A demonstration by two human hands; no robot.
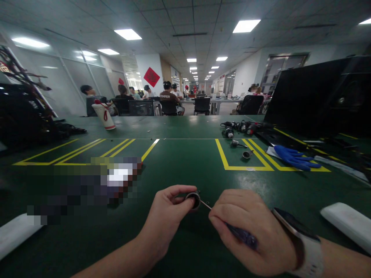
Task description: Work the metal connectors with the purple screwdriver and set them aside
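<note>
My left hand [171, 210] pinches a small round metal ring-shaped part [193, 201] between thumb and fingers, its hollow side facing me. In my right hand [246, 224] is a screwdriver [242, 234] with a dark translucent handle, the fingers wrapped around it. Its thin shaft points left and reaches the rim of the ring part. Whether the tip sits in a screw cannot be made out. A few tiny dark pieces [208, 202] lie on the green table just behind the part. A watch with a pale strap is on my right wrist.
Inside yellow tape on the green table [185, 154] lie a metal cup-shaped part [246, 155] and a small shafted part [238, 144]. Beyond are dark motor-like parts [243, 126]; blue gloves [297, 156] lie at right. A paper cup [104, 116] stands far left. People sit behind.
</note>
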